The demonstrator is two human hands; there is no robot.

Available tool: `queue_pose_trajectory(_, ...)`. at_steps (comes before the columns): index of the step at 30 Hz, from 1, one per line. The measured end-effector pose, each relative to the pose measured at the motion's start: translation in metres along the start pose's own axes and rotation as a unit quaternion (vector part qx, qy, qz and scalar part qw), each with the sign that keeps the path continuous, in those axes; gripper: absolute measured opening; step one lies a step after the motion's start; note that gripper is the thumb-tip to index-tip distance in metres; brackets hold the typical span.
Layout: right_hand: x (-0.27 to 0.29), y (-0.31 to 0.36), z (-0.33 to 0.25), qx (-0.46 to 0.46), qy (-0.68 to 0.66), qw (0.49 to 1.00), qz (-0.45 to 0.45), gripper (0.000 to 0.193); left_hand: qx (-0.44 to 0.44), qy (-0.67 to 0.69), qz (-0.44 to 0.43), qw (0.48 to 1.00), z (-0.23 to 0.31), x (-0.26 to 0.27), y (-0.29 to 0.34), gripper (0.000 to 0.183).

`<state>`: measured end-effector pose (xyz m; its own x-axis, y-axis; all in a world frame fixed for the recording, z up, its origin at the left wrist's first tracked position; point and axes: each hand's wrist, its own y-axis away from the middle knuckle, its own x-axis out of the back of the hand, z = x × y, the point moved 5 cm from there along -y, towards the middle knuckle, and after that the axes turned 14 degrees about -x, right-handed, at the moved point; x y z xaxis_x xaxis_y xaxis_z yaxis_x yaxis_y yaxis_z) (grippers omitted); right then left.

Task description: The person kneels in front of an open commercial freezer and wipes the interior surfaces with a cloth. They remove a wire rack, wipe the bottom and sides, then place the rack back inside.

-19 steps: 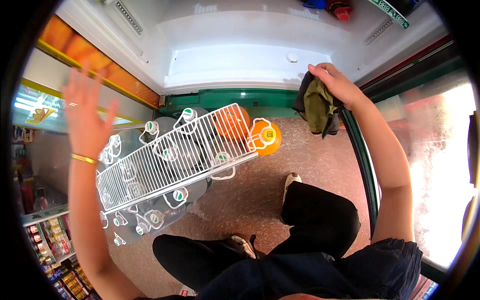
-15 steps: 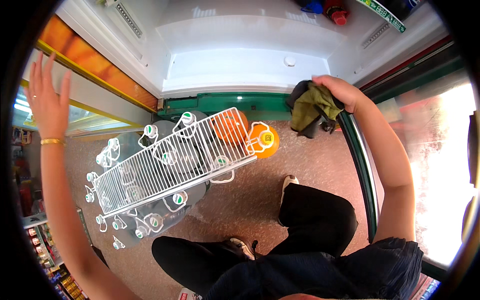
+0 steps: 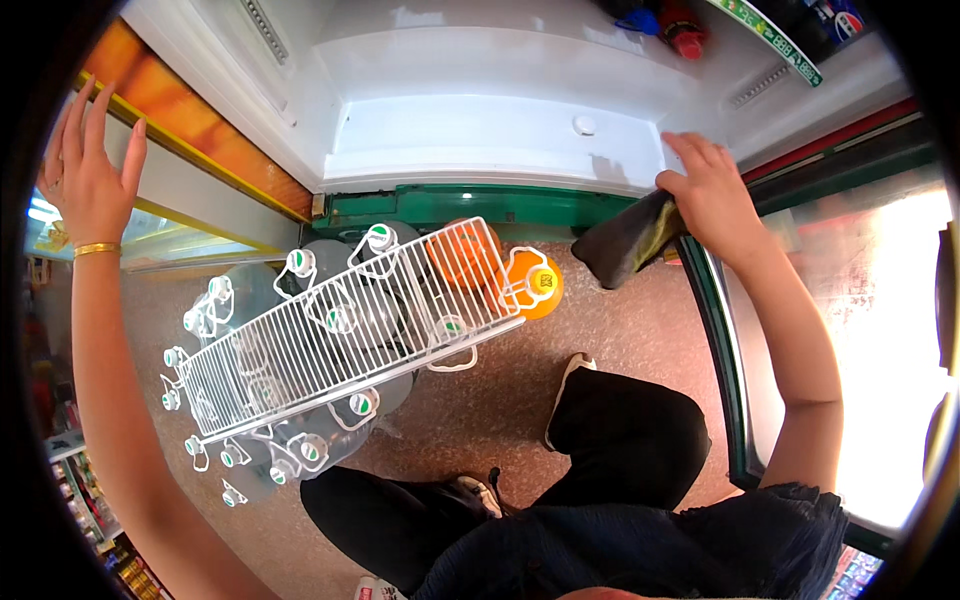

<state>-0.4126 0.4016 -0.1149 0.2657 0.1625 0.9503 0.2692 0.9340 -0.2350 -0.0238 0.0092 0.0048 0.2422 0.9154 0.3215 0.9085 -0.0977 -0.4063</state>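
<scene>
My right hand (image 3: pixel 710 195) grips a dark grey and olive cloth (image 3: pixel 625 240), which hangs over the green front sill (image 3: pixel 450 203) of an open refrigerated cabinet. Just beyond it lies the cabinet's white floor (image 3: pixel 460 140), where a small white round cap-like piece (image 3: pixel 584 125) sits. At the far left my left hand (image 3: pixel 95 185) is raised, fingers spread, beside the yellow-edged orange panel (image 3: pixel 190 120). It holds nothing; whether its fingertips touch the edge I cannot tell.
A white wire shelf (image 3: pixel 490 331) lies across several large clear bottles (image 3: pixel 335 435) with handled caps, by an orange bottle (image 3: pixel 530 295). The glass door (image 3: pixel 850 330) stands open at right. Bottles, one with a red cap (image 3: pixel 688 42), stand on a shelf above. My bent legs (image 3: pixel 630 430) are below.
My right hand has moved slightly right and turned, and the cloth now hangs folded to a point down and left. My left hand has shifted slightly left, still spread.
</scene>
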Motion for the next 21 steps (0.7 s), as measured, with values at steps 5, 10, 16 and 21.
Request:
queue_pose_trajectory(5,-0.028,0.012,0.023,-0.168,-0.013,0.985,0.042,0.033,0.021,-0.003,-0.010,1.000,0.003,0.002,-0.005,0.044)
queue_pose_trajectory(10,-0.084,-0.009,-0.018,-0.334,-0.484,0.808,-0.039,0.021,0.019,-0.020,-0.016,0.999,0.003,0.004,-0.003,0.043)
queue_pose_trajectory(16,-0.111,-0.101,-0.115,-0.228,-0.535,0.809,-0.090,0.024,0.003,-0.023,-0.017,1.000,0.005,0.007,-0.005,0.042)
queue_pose_trajectory(21,-0.165,-0.160,-0.203,0.093,-0.489,0.867,-0.039,0.018,-0.002,-0.024,-0.018,1.000,0.006,0.006,-0.006,0.042)
